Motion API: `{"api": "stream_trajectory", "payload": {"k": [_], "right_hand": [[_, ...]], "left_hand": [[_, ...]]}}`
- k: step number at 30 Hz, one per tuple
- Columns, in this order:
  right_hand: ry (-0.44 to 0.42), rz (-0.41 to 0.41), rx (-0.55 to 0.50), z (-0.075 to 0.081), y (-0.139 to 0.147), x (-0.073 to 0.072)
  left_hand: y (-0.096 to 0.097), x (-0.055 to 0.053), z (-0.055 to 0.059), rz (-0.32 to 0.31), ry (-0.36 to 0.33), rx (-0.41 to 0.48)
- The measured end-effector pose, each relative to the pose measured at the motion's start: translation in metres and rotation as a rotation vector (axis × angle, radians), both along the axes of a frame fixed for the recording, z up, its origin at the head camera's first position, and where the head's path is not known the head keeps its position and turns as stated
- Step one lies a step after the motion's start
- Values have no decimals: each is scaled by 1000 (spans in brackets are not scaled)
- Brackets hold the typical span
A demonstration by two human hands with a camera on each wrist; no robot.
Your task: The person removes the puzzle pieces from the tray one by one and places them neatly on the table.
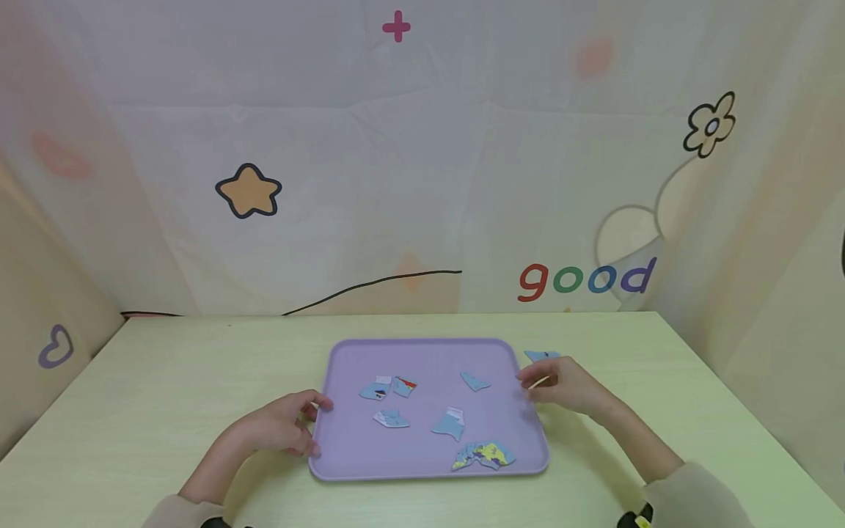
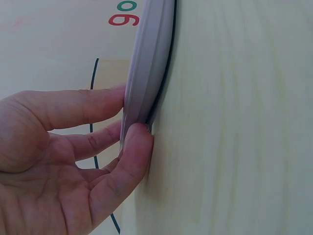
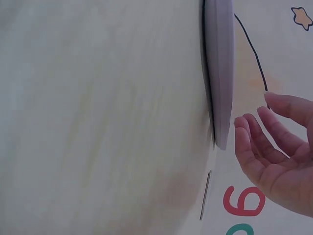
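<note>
Pale curtain [image 1: 370, 161], printed with a star [image 1: 249, 192], hangs beyond a light tabletop [image 1: 165, 389], where a lilac tray [image 1: 370, 455] lies between the two hands. The left hand [image 1: 280, 419] has its digits bent about the near rim, lightly gripping it. The right hand [image 1: 561, 385] is at the opposite rim, fingers loosely bent and parted, apparently holding nothing; the wrist view shows a gap between it and the tray.

Step in hand, I judge, is steadying or squaring the tray under its load of flat, puzzle-like pieces. Shifting it would call for the right fingers to close on their rim and both hands to move level.

Nearer the left hand lie a piece with a red edge [image 1: 407, 385], one with a dark mark [image 1: 373, 391] and a blue-and-white one [image 1: 392, 419]. Nearer the right are two bluish pieces [image 1: 450, 424] and, toward the person, a yellow-patched cluster [image 1: 485, 455]. A stray piece [image 1: 541, 356] sits outside the tray, just beyond the right hand, and could get in its way; tilting might slide the loose pieces
</note>
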State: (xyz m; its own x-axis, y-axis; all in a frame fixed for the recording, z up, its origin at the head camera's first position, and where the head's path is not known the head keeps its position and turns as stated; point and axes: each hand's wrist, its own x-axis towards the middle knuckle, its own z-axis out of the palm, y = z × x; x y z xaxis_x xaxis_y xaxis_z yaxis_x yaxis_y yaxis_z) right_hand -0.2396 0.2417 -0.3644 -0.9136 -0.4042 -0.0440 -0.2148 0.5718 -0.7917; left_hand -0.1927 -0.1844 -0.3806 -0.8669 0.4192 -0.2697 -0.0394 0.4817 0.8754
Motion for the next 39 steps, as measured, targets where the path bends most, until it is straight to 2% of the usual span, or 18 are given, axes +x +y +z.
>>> {"api": "stream_trajectory", "payload": {"k": [10, 15, 25, 32, 39], "right_hand": [[-98, 157, -42, -1, -21, 16], [-118, 238, -24, -3, -28, 21], [-132, 303, 19, -4, -38, 30], [-101, 304, 85, -5, -39, 33], [21, 333, 134, -7, -45, 34]], "left_hand": [[0, 0, -1, 2, 1, -5], [1, 1, 0, 7, 2, -11], [1, 0, 1, 3, 0, -1], [2, 1, 2, -9, 6, 4], [2, 1, 2, -10, 10, -2]]}}
